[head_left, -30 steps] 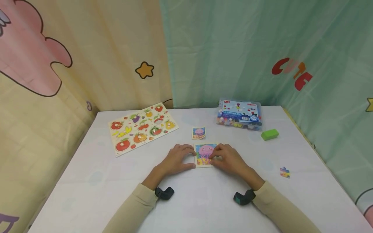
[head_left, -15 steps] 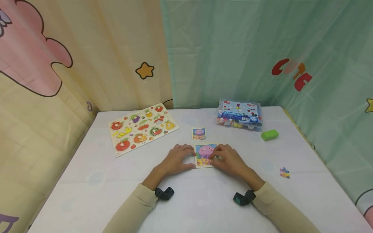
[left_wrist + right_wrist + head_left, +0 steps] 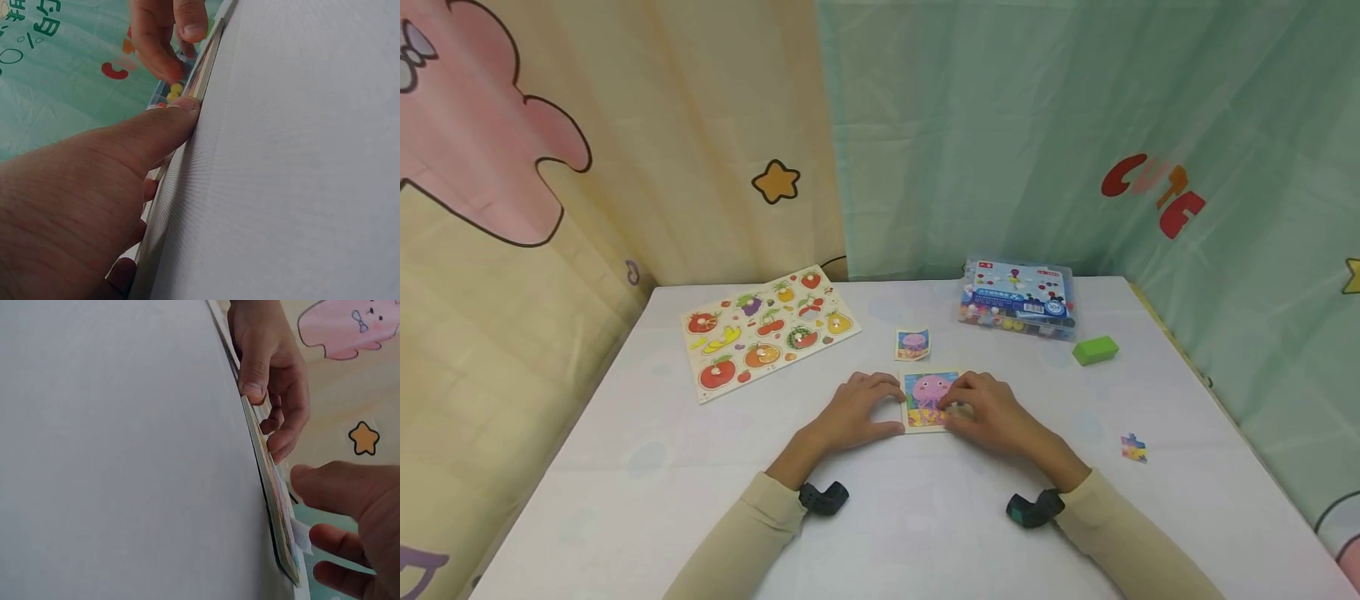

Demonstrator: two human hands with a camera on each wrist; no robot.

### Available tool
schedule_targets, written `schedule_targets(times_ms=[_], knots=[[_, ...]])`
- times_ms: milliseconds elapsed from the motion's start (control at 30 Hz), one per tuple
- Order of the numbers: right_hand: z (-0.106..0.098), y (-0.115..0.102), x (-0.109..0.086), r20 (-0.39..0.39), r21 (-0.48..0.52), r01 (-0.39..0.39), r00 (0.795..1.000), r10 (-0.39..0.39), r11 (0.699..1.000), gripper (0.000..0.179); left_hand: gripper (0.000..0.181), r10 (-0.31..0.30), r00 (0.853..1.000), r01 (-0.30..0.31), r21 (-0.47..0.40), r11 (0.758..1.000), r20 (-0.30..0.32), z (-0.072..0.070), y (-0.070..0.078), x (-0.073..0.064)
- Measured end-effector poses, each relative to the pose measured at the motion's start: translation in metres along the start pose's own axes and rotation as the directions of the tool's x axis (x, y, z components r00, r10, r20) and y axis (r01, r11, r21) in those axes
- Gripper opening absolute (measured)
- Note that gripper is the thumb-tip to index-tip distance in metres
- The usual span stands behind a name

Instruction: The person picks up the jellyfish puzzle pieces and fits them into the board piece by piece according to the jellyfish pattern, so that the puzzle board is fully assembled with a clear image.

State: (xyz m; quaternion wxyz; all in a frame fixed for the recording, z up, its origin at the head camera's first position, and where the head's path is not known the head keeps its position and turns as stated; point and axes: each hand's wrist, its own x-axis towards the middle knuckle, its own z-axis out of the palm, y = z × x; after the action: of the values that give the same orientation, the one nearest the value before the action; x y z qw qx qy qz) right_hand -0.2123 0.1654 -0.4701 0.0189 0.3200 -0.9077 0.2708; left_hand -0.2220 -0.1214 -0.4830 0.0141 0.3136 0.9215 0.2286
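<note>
A small square jigsaw puzzle [image 3: 928,390] with a pink jellyfish picture lies in a pale tray on the table, between both hands. My left hand [image 3: 853,412] holds the tray's left side, thumb at the near corner and fingertips along the far part of that edge. Over the right part of the picture is my right hand [image 3: 992,412], hiding some of it. In the right wrist view its thumb [image 3: 331,484] and fingers are spread apart just above the puzzle [image 3: 273,487], with nothing between them. A small jellyfish picture card [image 3: 912,344] lies behind the puzzle.
A loose jigsaw piece [image 3: 1133,447] lies to the right. Further back are a green block [image 3: 1095,350] and a clear plastic box [image 3: 1017,298] of small coloured parts. A fruit peg board [image 3: 767,332] lies back left. Curtains [image 3: 970,133] hang behind the table.
My right hand and wrist have shifted slightly to the right over the puzzle. The left hand keeps its place at the tray's edge.
</note>
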Motion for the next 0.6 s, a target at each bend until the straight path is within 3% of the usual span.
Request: schedule_targets(times_ms=[200,333,467,600], knots=[[-0.030,0.022,-0.029,0.030,0.032,-0.040,0.999,0.039,0.999,0.027,0.043,-0.004,1.000,0.004,-0.014,1.000,0.011,0.001,0.000,0.000],[-0.062,0.048,-0.069,0.043,0.027,-0.107,0.993,0.106,0.994,0.031,0.043,-0.013,1.000,0.013,-0.016,1.000,0.020,0.002,0.001,0.001],[-0.092,0.070,-0.117,-0.002,-0.027,-0.176,0.984,0.176,0.984,0.039,0.044,-0.018,1.000,0.018,-0.007,1.000,0.026,0.000,0.002,0.000],[-0.106,0.094,-0.161,-0.054,-0.064,-0.248,0.968,0.245,0.967,0.048,0.044,-0.017,1.000,0.017,-0.004,1.000,0.024,-0.002,0.001,-0.001]])
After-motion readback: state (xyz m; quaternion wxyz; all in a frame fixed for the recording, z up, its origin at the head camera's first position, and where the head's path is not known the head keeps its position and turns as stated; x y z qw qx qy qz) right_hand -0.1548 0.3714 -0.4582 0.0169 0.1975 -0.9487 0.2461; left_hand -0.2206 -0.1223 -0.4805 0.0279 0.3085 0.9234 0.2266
